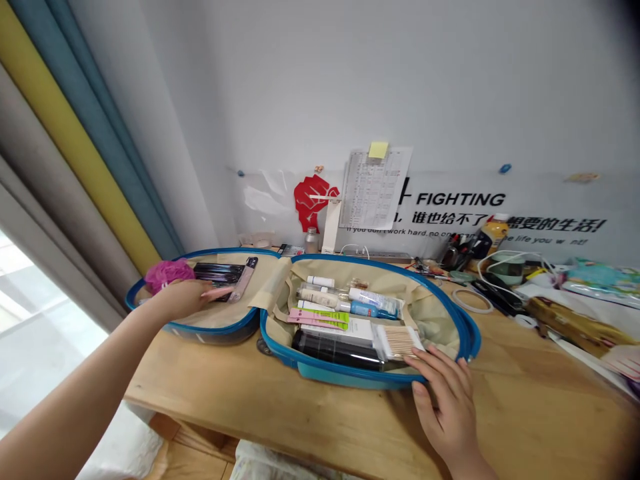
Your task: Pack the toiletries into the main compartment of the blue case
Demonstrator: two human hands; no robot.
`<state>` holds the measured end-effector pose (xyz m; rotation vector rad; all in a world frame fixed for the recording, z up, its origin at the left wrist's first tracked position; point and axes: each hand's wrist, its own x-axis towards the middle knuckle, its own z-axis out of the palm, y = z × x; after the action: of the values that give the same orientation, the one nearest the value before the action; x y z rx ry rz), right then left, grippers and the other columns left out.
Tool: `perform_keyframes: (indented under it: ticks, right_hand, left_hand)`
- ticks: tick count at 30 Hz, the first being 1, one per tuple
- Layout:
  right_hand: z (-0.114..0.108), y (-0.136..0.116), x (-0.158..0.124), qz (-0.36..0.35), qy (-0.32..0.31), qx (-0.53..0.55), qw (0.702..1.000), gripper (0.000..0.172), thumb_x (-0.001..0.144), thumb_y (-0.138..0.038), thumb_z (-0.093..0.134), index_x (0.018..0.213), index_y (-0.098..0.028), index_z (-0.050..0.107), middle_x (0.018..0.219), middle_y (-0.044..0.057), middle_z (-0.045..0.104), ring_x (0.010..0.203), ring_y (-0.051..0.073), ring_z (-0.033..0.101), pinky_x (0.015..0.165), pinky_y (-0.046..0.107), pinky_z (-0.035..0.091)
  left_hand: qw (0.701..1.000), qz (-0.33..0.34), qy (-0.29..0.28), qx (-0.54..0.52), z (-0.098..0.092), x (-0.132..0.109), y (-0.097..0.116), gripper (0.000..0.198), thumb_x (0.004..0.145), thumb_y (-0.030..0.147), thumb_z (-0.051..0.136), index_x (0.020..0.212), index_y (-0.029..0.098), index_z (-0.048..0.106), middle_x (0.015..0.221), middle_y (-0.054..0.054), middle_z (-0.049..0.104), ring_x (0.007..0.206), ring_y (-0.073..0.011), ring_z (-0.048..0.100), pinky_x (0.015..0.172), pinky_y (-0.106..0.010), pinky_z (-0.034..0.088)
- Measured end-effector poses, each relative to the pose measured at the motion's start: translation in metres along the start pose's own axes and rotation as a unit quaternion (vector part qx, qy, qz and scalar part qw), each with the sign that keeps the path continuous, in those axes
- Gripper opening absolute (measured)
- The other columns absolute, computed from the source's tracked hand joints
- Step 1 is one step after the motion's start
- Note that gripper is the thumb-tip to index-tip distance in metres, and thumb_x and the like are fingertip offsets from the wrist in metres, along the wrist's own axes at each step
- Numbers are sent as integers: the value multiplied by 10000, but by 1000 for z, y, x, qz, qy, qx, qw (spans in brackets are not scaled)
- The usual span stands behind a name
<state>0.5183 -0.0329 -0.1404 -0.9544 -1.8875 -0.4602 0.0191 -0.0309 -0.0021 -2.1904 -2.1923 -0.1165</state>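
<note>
An open suitcase (350,380) with blue edging and a beige lining lies on the wooden desk. Over its left half, my left hand (187,299) is closed on a slim pink item (219,293) whose kind I cannot make out. A magenta bath puff (170,273), dark slim packs (220,272) and a pale pink flat case (244,280) lie around it. My right hand (447,393) rests open on the right half's front rim, fingertips at a pack of cotton swabs (400,341). Beside the swabs are a black cylinder (335,350), pink and green sachets (320,319) and a blue-capped bottle (373,309).
Behind the suitcase stand a small bottle (311,240) and a white stand (331,227). To the right are a tape roll (473,301), a yellow bottle (493,233), a white cable and a brown pouch (570,323). Curtains (75,153) hang at left; paper sheets (375,190) are on the wall.
</note>
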Motion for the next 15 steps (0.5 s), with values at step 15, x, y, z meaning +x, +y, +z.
perform_keyframes:
  ticks: [15]
  right_hand:
    - [-5, -4, 5, -2, 7, 4, 1000, 240, 918, -274, 448, 1069, -261, 633, 1044, 23, 706, 1099, 207, 601, 1078, 395, 302]
  left_hand:
    - [966, 228, -37, 112, -16, -10, 209, 506, 812, 132, 476, 1299, 226, 577, 1079, -110, 609, 1011, -269, 612, 872, -348, 475]
